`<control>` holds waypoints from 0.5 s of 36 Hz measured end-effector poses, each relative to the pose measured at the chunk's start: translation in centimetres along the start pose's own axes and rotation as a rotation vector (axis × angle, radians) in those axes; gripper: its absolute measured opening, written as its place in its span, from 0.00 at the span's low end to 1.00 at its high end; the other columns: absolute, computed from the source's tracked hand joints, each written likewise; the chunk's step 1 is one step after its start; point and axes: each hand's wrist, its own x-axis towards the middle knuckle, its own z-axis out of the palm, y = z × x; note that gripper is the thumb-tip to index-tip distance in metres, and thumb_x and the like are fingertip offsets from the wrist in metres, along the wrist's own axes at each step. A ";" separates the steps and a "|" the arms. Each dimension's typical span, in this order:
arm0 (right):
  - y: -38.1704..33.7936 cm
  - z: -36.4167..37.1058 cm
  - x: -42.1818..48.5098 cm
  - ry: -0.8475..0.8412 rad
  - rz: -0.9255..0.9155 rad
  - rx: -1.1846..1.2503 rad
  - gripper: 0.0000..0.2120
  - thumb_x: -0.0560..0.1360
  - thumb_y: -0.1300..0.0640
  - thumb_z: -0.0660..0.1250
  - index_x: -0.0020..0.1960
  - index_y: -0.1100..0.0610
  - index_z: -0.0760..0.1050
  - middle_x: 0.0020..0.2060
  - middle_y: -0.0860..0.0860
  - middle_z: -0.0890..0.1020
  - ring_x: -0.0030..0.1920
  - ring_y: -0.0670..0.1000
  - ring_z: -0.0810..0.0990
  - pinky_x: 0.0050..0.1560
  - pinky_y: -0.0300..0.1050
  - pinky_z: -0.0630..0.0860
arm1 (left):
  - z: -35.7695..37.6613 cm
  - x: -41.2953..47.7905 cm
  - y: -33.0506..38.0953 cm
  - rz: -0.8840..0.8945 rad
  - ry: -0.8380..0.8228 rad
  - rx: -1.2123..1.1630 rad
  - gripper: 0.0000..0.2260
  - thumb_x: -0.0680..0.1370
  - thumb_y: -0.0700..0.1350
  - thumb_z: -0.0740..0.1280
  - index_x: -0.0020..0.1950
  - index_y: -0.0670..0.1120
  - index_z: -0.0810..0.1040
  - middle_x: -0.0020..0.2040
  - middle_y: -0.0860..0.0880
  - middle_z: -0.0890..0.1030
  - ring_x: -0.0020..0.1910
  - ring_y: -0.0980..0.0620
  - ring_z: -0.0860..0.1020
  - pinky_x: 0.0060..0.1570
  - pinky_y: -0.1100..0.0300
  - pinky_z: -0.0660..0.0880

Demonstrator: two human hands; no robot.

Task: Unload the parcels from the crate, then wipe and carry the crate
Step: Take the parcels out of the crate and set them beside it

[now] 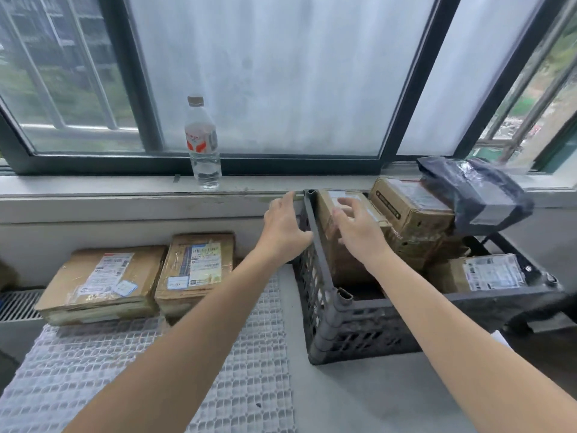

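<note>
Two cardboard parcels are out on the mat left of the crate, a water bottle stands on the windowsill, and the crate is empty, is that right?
Not quite: the crate is not empty. The head view shows cardboard boxes still in it, with a dark plastic mailer on top. The two parcels on the mat and the water bottle on the windowsill are as you said.

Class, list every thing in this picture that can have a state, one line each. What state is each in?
crate: loaded with parcels.
water bottle: upright on the sill, capped.
two cardboard parcels: out of the crate, flat on the mesh mat.
grey bag parcel: atop the stack in the crate.
left hand: open, against the crate's left wall.
right hand: open, at the top of the upright parcel.
</note>
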 end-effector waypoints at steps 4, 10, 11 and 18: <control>2.1 -3.3 1.3 0.026 -0.028 -0.053 0.18 0.82 0.50 0.57 0.71 0.53 0.67 0.56 0.47 0.74 0.57 0.48 0.73 0.59 0.49 0.74 | 3.1 0.8 2.2 -0.001 -0.003 0.013 0.38 0.75 0.42 0.71 0.79 0.49 0.53 0.76 0.46 0.59 0.76 0.46 0.57 0.71 0.52 0.59; 6.0 -5.9 4.0 0.019 0.023 -0.217 0.20 0.81 0.50 0.57 0.71 0.54 0.67 0.64 0.56 0.75 0.57 0.53 0.75 0.56 0.48 0.73 | 6.7 2.0 4.4 -0.041 0.026 0.009 0.35 0.75 0.39 0.70 0.78 0.49 0.57 0.70 0.45 0.66 0.71 0.46 0.63 0.61 0.60 0.61; 6.5 -6.1 4.3 0.018 0.030 -0.258 0.20 0.81 0.49 0.57 0.71 0.54 0.67 0.64 0.56 0.74 0.57 0.54 0.76 0.56 0.50 0.74 | 7.1 2.1 4.7 -0.047 0.029 0.012 0.35 0.75 0.39 0.69 0.78 0.48 0.57 0.69 0.46 0.67 0.70 0.47 0.64 0.59 0.62 0.61; 8.2 -6.5 5.5 -0.090 0.183 -0.332 0.28 0.81 0.45 0.53 0.76 0.58 0.57 0.64 0.57 0.75 0.54 0.58 0.79 0.54 0.59 0.79 | 9.3 3.7 5.4 -0.223 -0.034 -0.086 0.31 0.77 0.40 0.68 0.77 0.47 0.59 0.65 0.50 0.76 0.48 0.56 0.75 0.38 0.67 0.69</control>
